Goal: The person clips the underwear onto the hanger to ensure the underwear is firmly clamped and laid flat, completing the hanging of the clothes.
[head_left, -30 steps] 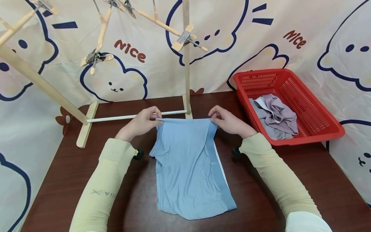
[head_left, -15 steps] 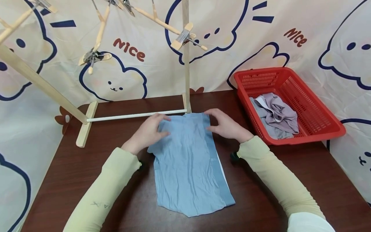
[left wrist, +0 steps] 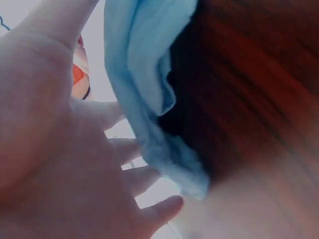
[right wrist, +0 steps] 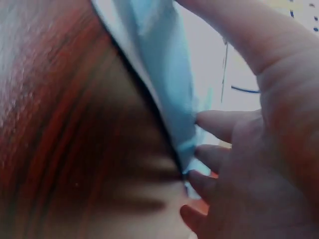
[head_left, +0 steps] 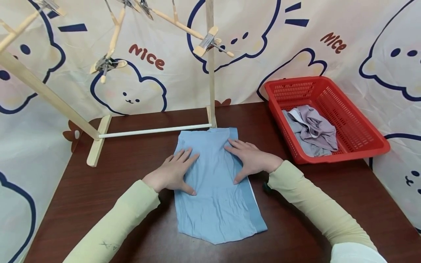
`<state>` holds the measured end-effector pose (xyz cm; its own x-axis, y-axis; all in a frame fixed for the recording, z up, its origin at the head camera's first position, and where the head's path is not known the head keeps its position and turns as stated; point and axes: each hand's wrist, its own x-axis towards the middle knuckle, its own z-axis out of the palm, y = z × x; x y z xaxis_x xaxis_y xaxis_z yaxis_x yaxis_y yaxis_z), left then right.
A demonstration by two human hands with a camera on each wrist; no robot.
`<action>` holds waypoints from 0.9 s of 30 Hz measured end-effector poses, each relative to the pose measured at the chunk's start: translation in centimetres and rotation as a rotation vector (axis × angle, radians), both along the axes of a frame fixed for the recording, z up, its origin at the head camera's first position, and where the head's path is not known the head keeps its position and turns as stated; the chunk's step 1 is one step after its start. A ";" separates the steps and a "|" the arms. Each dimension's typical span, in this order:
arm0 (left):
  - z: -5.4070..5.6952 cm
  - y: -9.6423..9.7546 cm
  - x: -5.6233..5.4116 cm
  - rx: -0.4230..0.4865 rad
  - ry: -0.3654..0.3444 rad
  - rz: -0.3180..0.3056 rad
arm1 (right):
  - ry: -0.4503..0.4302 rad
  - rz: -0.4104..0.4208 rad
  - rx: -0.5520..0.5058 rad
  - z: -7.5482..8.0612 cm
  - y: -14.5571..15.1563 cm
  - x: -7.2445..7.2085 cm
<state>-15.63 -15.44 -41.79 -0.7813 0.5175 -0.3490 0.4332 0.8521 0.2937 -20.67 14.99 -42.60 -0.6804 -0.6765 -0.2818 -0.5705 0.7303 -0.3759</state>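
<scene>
Light blue underpants [head_left: 213,204] lie spread on the dark wood table. A wide waistband with a white edge below it runs down their right side, and the cloth is lightly wrinkled. My left hand [head_left: 172,171] rests with spread fingers on their left edge. On the waistband side, my right hand [head_left: 251,159] lies with its fingers spread over the cloth. In the left wrist view, fingertips of the left hand [left wrist: 75,149] touch the blue fabric [left wrist: 142,74]. The right wrist view has the right hand [right wrist: 264,149] with its fingertips at the cloth edge [right wrist: 172,94].
A red plastic basket [head_left: 358,124] holding crumpled grey and mauve clothes [head_left: 315,128] stands at the back right of the table [head_left: 75,204]. Behind the underpants is a wooden rack with a white crossbar [head_left: 154,130]. Wooden arms with clips [head_left: 207,42] hang above.
Both hands have let go of the top edge of the underpants, which now lies flat on the table. The hands have come down toward me and rest on the cloth with spread fingers.
</scene>
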 end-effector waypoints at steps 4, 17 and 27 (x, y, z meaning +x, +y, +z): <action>0.3 -0.2 1.0 -0.034 0.031 -0.018 | 0.034 0.050 0.096 0.8 -0.2 1.1; 0.2 -0.4 0.6 -0.013 0.123 0.033 | 0.037 -0.062 0.071 0.2 0.2 0.6; 0.5 2.7 3.0 0.015 0.063 -0.098 | 0.064 0.047 0.040 1.0 -0.6 2.7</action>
<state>-12.66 -12.73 -41.26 -0.7467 0.5972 -0.2929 0.5322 0.8006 0.2755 -17.93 14.44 -41.56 -0.6659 -0.6968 -0.2664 -0.6260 0.7162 -0.3085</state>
